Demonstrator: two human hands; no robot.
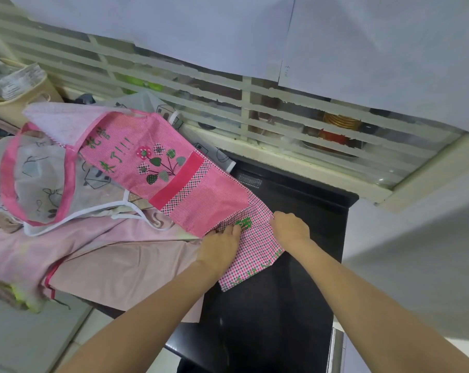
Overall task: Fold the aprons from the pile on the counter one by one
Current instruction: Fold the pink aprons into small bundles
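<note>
Fabric's thin and floppy; both hands, left hand (222, 244) and right hand (291, 228), pinch the pink apron (174, 168) hem, best grabbed at corners.

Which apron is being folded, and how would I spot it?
Find the black cooktop. The pink checked apron stretches from it over the pile, both hands gripping its near end. Only it has appliqué flowers and green lettering.

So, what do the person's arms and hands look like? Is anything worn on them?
Both forearms are bare all along the part in view; no sleeve shows. The left hand and the right hand wear no gloves. I see no ring, watch or bracelet on either wrist, and no markings.
</note>
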